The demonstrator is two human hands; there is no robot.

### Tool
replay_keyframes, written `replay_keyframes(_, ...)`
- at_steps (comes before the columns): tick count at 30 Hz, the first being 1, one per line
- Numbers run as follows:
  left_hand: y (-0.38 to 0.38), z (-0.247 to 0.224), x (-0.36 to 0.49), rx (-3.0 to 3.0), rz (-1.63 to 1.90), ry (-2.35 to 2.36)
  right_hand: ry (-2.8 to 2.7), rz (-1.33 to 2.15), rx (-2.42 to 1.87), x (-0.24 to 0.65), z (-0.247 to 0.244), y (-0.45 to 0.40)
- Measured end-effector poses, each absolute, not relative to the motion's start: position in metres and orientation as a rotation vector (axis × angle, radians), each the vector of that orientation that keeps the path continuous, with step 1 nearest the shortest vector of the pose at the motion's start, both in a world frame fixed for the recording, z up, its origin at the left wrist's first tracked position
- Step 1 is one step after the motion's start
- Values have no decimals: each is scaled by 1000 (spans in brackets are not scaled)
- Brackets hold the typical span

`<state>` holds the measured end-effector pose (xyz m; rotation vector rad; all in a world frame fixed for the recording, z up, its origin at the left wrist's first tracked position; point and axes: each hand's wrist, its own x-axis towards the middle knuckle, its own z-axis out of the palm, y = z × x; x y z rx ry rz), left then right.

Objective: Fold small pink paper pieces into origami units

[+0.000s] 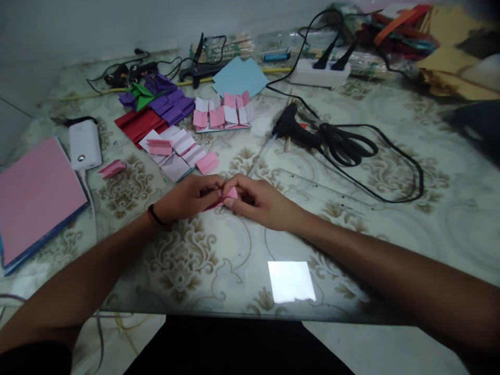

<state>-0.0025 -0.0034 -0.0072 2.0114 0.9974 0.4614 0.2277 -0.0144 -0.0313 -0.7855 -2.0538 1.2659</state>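
Resting at the left, pink sheets (41, 200) are lying near a power bank (85, 145). Folded papers (179, 148) are lying beyond the left hand (195, 195), whose fingers are closing on a pink slip (232, 193). The right hand (265, 203) is pinching its right end. Farther right, a glue gun (299, 130) is lying on the table (234, 271).

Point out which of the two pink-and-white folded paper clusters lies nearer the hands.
The cluster beside the red paper, just beyond the left hand; the other cluster sits farther back, by the light-blue sheets.
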Motion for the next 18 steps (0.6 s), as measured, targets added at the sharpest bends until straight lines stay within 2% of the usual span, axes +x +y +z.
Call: replay_keyframes(18,-4,-4,-1,2018,453,1021,-2052,1286,-801,228,-31,-15)
